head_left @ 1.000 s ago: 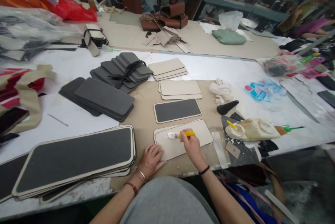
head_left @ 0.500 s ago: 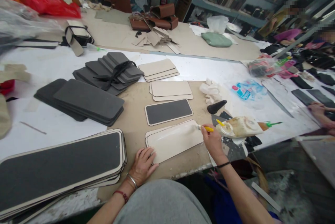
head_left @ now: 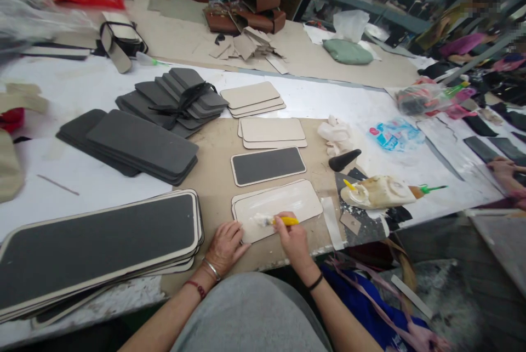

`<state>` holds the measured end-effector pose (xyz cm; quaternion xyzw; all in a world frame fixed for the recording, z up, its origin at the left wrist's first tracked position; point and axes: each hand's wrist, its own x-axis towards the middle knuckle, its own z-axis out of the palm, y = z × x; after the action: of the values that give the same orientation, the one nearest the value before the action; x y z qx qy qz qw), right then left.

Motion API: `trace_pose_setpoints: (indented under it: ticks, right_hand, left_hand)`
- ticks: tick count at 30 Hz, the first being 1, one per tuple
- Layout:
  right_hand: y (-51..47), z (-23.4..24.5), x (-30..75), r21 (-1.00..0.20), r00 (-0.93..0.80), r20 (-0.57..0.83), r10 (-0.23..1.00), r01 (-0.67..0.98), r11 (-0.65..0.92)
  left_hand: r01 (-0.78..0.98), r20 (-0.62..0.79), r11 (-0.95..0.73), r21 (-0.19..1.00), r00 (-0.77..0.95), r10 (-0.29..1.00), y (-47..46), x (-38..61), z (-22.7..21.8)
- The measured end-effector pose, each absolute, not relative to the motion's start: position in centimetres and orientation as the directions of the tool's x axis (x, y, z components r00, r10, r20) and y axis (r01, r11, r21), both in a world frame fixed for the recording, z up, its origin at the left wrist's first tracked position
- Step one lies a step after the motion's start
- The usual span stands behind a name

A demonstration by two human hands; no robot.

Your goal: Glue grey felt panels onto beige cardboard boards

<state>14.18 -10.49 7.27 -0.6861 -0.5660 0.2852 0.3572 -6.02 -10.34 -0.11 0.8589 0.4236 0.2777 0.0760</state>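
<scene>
My right hand [head_left: 294, 239] is closed around a yellow-handled brush [head_left: 283, 221]. White glue-like paste coats its bristles, which touch the left part of a cream rounded-corner panel [head_left: 296, 201]. A wet sheen shows across that panel, and another similar piece peeks out from under it. My left hand [head_left: 225, 243] lies with fingers stretched out at the panel's lower left corner, holding nothing. Just beyond is a cream-edged panel with a dark grey inset [head_left: 269, 166]. On the right stands a paste-smeared container [head_left: 380, 192] with a yellow stick [head_left: 349, 184] in it.
Large dark panels with cream borders [head_left: 98, 248] are stacked at left. Dark grey pieces [head_left: 142, 141] and cream pieces [head_left: 273, 130] lie farther back. A black tapered object [head_left: 344, 160] and crumpled tissue [head_left: 335, 134] sit at right. Another person's hand [head_left: 503, 168] is at far right.
My right hand has swept the brush leftward across the cream panel, from its right end to near my left hand. My left hand stays at the corner. The view has tilted slightly down.
</scene>
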Motion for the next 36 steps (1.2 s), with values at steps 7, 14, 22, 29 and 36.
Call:
trace_pose_setpoints:
  ticks: [7, 14, 22, 29, 36]
  right_hand:
    - [-9.7, 7.8, 15.0, -0.872, 0.293, -0.049, 0.955, 0.454, -0.185]
    - [-7.9, 5.7, 14.9, -0.889, 0.304, -0.104, 0.947, 0.398, -0.225]
    - [-7.3, 6.9, 26.3, -0.569, 0.442, 0.222, 0.869, 0.782, -0.253]
    - [-11.7, 8.4, 18.2, -0.684, 0.222, 0.122, 0.967, 0.725, -0.080]
    - [-10.8, 13.3, 29.0, -0.727, 0.669, 0.197, 0.717, 0.591, -0.351]
  left_hand:
    - [0.687, 0.408, -0.618, 0.383, 0.474, 0.780, -10.7, -6.2, -0.4]
    - [0.690, 0.400, -0.617, 0.378, 0.479, 0.781, -10.7, -6.2, -0.2]
    - [0.671, 0.438, -0.621, 0.405, 0.454, 0.776, -10.6, -6.2, -0.4]
    - [0.668, 0.464, -0.630, 0.396, 0.447, 0.765, -10.6, -6.3, -0.4]
    - [0.642, 0.524, -0.688, 0.338, 0.479, 0.704, -10.1, -6.5, -0.6]
